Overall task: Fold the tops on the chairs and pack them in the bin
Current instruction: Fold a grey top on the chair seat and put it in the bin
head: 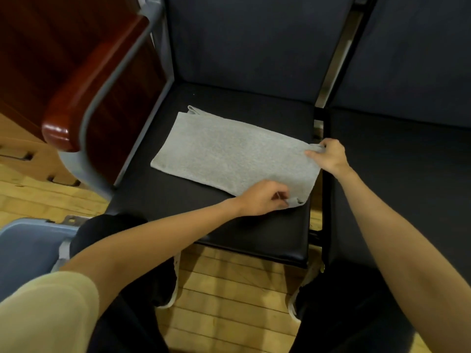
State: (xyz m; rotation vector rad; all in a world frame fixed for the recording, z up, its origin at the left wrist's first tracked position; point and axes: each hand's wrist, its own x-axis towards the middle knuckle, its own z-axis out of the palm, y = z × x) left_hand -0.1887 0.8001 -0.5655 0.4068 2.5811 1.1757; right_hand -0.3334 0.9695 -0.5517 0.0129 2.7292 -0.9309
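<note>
- The wooden floor of pale planks runs under everything, showing between the person's dark-trousered legs and at the left edge.
- A dark chair with a black padded seat and a dark blue back fills the middle; a second chair of the same kind stands just beside it on the right, with a metal frame post between the two backs.
- At the left stands a folded-up seat with a glossy reddish wooden armrest on a grey metal frame.
- A blue-grey bin sits at the lower left on the floor, near the person's left knee — only its corner and part of the inside show.
- The grey top lies flat on the seat of the middle chair, folded into a long rectangle set on a slant, its far end toward the left rear of the seat and its near end at the seat's right edge.
- The left hand pinches the near front corner of the top, fingers curled round the cloth — its grip is clenched on the fabric.
- The right hand grips the near rear corner of the top at the seat's right edge, the cloth bunched between thumb and fingers.
</note>
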